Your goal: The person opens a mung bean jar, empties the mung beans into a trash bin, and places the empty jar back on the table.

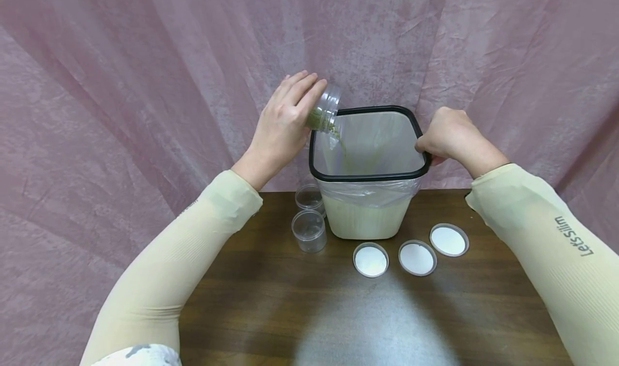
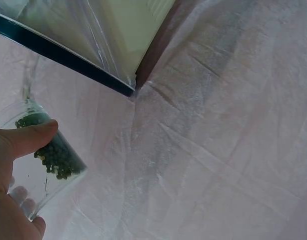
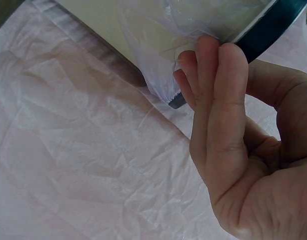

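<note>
My left hand (image 1: 285, 116) grips a clear plastic jar (image 1: 329, 105), tipped on its side with its mouth toward the bin. Small green beans (image 2: 56, 157) lie inside the jar, and some spill from its mouth over the bin's left rim. The cream trash bin (image 1: 367, 215) stands upright, with a black rim (image 1: 369, 178) and a clear plastic liner (image 1: 372, 191) folded down over its outside. On the opposite side my right hand (image 1: 454, 137) holds the rim, thumb on top and fingers (image 3: 228, 95) underneath against the liner.
Two clear jars (image 1: 309, 231) stand uncapped on the brown wooden table (image 1: 261, 296), left of the bin. Three round lids (image 1: 371, 260) with white inner faces lie in front and to the right. A pink curtain (image 1: 217, 59) hangs close behind the bin.
</note>
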A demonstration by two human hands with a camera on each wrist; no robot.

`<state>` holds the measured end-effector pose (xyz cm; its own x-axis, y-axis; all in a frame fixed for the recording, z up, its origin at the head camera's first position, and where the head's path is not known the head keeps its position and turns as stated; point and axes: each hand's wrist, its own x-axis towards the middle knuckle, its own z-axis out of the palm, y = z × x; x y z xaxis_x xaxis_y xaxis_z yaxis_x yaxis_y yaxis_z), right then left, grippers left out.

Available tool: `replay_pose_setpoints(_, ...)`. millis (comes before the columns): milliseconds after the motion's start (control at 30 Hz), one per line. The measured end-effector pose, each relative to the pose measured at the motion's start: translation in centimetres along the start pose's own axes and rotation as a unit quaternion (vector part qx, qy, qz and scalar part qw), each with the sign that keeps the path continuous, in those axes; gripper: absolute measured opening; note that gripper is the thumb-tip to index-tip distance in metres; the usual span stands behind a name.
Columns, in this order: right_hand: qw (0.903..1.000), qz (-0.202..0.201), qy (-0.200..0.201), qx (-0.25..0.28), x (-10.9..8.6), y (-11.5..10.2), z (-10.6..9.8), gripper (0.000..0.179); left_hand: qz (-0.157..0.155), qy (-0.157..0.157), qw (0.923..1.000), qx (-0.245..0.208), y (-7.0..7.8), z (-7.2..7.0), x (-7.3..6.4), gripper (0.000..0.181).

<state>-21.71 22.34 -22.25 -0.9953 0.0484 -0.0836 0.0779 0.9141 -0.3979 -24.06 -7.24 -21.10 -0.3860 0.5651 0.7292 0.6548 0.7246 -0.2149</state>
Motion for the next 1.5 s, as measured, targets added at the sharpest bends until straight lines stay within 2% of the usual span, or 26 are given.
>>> replay_pose_setpoints(900,1.0,0.002,0.001,-0.004,-0.16,-0.03,0.09,0.024,0.008,0.008,0.9999,0.011,0.06,0.02,-0.04,0.056)
replay_pose_setpoints(1500,1.0,-0.003,0.003,-0.005,0.09,0.03,0.02,0.023,0.023,0.028,0.9993,0.008,0.37,0.03,0.21,0.049)
